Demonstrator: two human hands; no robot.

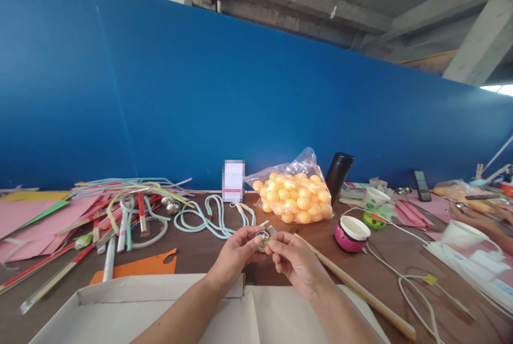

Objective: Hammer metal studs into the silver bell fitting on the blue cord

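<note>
A small shiny metal ball (263, 238) sits between both hands above the brown table (200, 253). My left hand (234, 256) pinches it from the left with thumb and fingers. From the right, my right hand (294, 262) closes its fingertips on the same ball. Just behind the hands lies a coiled pale-blue cord (208, 216). A clear bag of orange balls (294, 194) stands a little farther back.
An open white cardboard box (160, 306) lies under my forearms. Coloured straws, tubes and pink paper (100, 216) pile at the left. A long wooden stick (360, 290), a pink cup (351, 233), a black flask (339, 176) and white cables are at the right. Another person's hand (476, 216) rests far right.
</note>
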